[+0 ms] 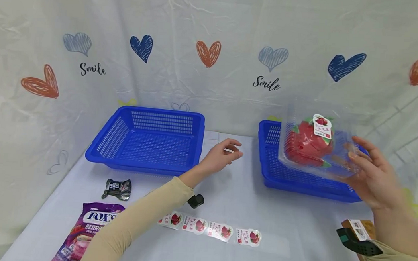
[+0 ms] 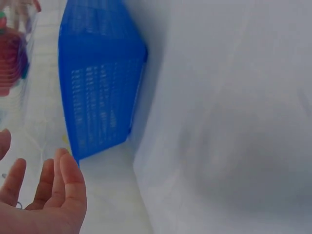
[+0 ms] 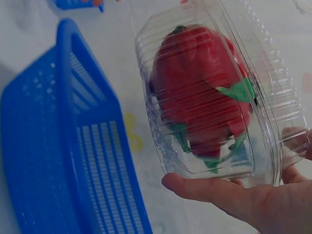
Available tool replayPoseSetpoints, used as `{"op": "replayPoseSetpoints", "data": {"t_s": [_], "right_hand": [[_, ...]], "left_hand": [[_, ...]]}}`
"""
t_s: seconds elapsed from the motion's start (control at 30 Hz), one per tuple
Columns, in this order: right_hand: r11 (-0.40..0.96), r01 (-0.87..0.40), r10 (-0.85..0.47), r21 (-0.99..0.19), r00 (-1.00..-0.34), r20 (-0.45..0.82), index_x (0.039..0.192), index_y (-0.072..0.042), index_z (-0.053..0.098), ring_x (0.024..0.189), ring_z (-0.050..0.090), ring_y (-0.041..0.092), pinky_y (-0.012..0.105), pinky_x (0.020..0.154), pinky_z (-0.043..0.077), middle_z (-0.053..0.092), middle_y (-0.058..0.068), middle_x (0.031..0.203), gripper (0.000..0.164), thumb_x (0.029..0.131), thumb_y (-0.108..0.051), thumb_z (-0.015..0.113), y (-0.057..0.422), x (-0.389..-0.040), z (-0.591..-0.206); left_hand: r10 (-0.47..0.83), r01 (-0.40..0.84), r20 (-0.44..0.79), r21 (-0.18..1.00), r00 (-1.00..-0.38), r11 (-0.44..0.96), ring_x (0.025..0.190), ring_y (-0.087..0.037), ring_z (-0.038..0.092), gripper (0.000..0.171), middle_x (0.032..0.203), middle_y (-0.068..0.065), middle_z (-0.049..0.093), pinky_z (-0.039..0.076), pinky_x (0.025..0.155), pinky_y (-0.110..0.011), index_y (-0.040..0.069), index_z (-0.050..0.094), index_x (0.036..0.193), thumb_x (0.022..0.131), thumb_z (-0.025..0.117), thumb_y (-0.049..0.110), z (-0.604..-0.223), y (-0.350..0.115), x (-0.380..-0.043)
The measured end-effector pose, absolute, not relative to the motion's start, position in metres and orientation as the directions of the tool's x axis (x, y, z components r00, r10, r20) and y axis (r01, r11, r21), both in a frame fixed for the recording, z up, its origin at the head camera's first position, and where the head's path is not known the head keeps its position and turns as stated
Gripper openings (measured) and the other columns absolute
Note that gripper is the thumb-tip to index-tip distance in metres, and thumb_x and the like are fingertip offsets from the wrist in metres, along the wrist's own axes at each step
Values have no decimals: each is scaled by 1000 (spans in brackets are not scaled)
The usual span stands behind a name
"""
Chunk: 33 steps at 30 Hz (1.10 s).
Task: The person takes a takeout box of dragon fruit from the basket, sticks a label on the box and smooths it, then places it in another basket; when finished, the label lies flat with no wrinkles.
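My right hand (image 1: pixel 375 176) grips one end of a clear plastic clamshell box (image 1: pixel 340 154), held up over the right blue basket (image 1: pixel 274 178). Inside the box lies a red dragon fruit (image 1: pixel 307 142) with green tips, and a white fruit label (image 1: pixel 322 126) is stuck on the lid. In the right wrist view, the thumb lies along the near side of the box (image 3: pixel 204 168). Between the two baskets, my left hand (image 1: pixel 221 157) hovers with loosely bent fingers and holds nothing; the left wrist view shows its fingers (image 2: pixel 73 183) apart from the box.
The left blue basket (image 1: pixel 145 168) stands at the back left. In front lie a strip of dragon fruit stickers (image 1: pixel 221 231), a small black packet (image 1: pixel 117 189) and a purple FOX'S candy bag (image 1: pixel 76 238). A brown box (image 1: pixel 368 228) is partly hidden by the right forearm.
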State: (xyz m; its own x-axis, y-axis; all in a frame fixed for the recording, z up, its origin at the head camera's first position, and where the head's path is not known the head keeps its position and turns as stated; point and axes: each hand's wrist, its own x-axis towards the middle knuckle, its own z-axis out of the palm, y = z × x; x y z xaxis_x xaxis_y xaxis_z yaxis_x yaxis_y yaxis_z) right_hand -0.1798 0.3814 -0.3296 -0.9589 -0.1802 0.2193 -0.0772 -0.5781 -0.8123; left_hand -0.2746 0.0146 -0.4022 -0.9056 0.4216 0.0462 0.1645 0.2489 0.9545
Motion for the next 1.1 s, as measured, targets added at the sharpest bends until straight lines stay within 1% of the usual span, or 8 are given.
{"op": "replayPoseSetpoints", "data": {"t_s": [0.17, 0.3, 0.4, 0.53, 0.7, 0.87, 1.03, 1.1], "right_hand": [[-500, -141, -109, -854, -968, 224, 140, -16, 41, 103, 67, 30, 49, 69, 58, 38, 6, 129, 44, 103, 5, 31, 400, -179, -329], [-497, -124, -56, -859, -983, 175, 142, -20, 40, 100, 68, 26, 48, 66, 58, 34, 1, 132, 45, 103, 2, 34, 411, -179, -330], [-452, -117, 2, -884, -992, 130, 144, -24, 40, 96, 67, 20, 44, 64, 58, 34, -3, 131, 47, 103, 0, 38, 417, -178, -331], [-412, -106, 51, -905, -994, 93, 145, -27, 39, 93, 65, 15, 41, 61, 58, 35, -5, 131, 49, 102, -3, 43, 423, -179, -334], [-391, -85, 61, -916, -996, 67, 145, -29, 38, 92, 64, 13, 39, 60, 58, 37, -7, 131, 50, 102, -4, 45, 431, -181, -340], [-388, -83, 43, -918, -996, 72, 145, -29, 36, 92, 63, 13, 39, 60, 58, 37, -7, 129, 51, 103, -2, 42, 442, -182, -346], [-369, -90, 15, -925, -996, 91, 145, -27, 38, 92, 65, 12, 36, 60, 58, 35, -8, 128, 49, 104, -1, 38, 458, -186, -355], [-376, -92, -11, -922, -995, 103, 144, -25, 40, 92, 66, 13, 36, 61, 57, 38, -8, 127, 48, 104, 0, 36, 466, -186, -359]], "left_hand": [[466, 136, 7, 960, -885, 243, 100, -10, 61, 39, 110, 7, 62, 53, 80, -30, 24, 57, 131, 95, 65, 35, -410, 45, -275], [488, 102, -19, 970, -872, 220, 96, -17, 63, 43, 104, 6, 61, 54, 84, -42, 21, 56, 133, 94, 67, 34, -415, 70, -276], [488, 68, -39, 977, -872, 201, 94, -25, 65, 45, 98, 2, 60, 53, 86, -50, 20, 56, 134, 92, 69, 32, -419, 85, -277], [470, 26, -58, 985, -881, 170, 82, -24, 65, 42, 88, -1, 56, 53, 84, -50, 17, 58, 131, 91, 71, 25, -427, 100, -276], [454, -13, -69, 992, -888, 124, 64, -15, 59, 41, 79, -3, 49, 54, 82, -50, 12, 58, 128, 90, 72, 17, -434, 107, -273], [448, -19, -56, 996, -892, 86, 61, -15, 59, 44, 77, -4, 49, 54, 81, -51, 9, 57, 130, 89, 73, 15, -438, 105, -272], [472, -19, -48, 998, -880, 66, 61, -15, 60, 47, 76, -4, 50, 53, 82, -53, 8, 56, 131, 88, 74, 13, -438, 104, -271], [480, -17, -48, 998, -876, 68, 60, -15, 60, 49, 76, -4, 50, 53, 83, -53, 7, 55, 132, 88, 74, 13, -437, 106, -271]]}}
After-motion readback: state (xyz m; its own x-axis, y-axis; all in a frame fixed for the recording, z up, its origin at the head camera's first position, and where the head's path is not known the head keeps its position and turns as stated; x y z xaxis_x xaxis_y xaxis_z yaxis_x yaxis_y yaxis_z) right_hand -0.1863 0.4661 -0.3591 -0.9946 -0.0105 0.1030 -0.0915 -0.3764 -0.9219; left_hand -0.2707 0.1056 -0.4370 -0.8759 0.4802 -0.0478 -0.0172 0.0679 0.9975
